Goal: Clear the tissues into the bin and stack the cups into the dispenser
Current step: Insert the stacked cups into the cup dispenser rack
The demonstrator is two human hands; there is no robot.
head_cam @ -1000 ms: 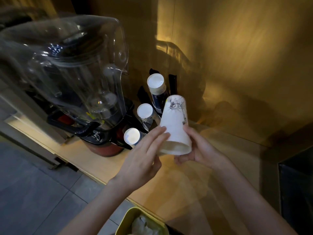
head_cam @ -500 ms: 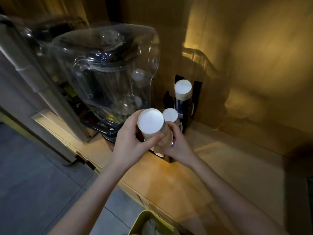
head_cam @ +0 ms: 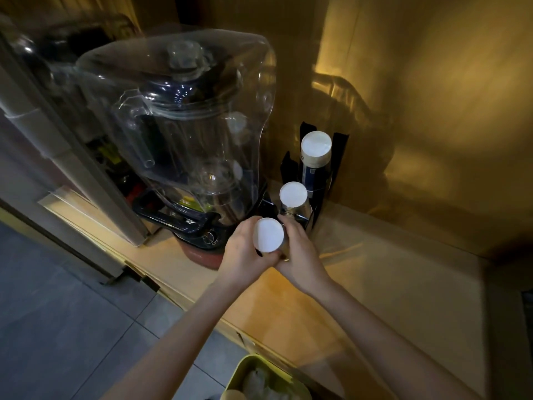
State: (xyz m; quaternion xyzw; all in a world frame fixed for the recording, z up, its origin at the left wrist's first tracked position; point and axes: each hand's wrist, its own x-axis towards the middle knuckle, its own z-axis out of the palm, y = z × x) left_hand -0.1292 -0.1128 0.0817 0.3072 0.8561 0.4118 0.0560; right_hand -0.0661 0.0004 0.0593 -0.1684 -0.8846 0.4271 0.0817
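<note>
An upside-down white paper cup (head_cam: 268, 234) sits at the front slot of a black cup dispenser (head_cam: 339, 157) on the wooden counter. My left hand (head_cam: 245, 252) and my right hand (head_cam: 301, 255) both clasp its sides. Behind it stands a second stack of inverted cups (head_cam: 293, 195), and a taller stack (head_cam: 315, 148) fills the rear slot. At the bottom edge, a yellow-green bin (head_cam: 245, 368) holds crumpled white tissues (head_cam: 256, 383).
A large blender under a clear plastic cover (head_cam: 184, 134) stands just left of the dispenser, its black base (head_cam: 184, 220) close to my left hand. The wooden counter (head_cam: 389, 284) runs right toward a dark wall corner. Grey floor tiles (head_cam: 57, 327) lie at the lower left.
The cup went from tilted in front of me to upside down, then down onto the front dispenser stack. Both hands followed it lower and forward. The camera view shifted left.
</note>
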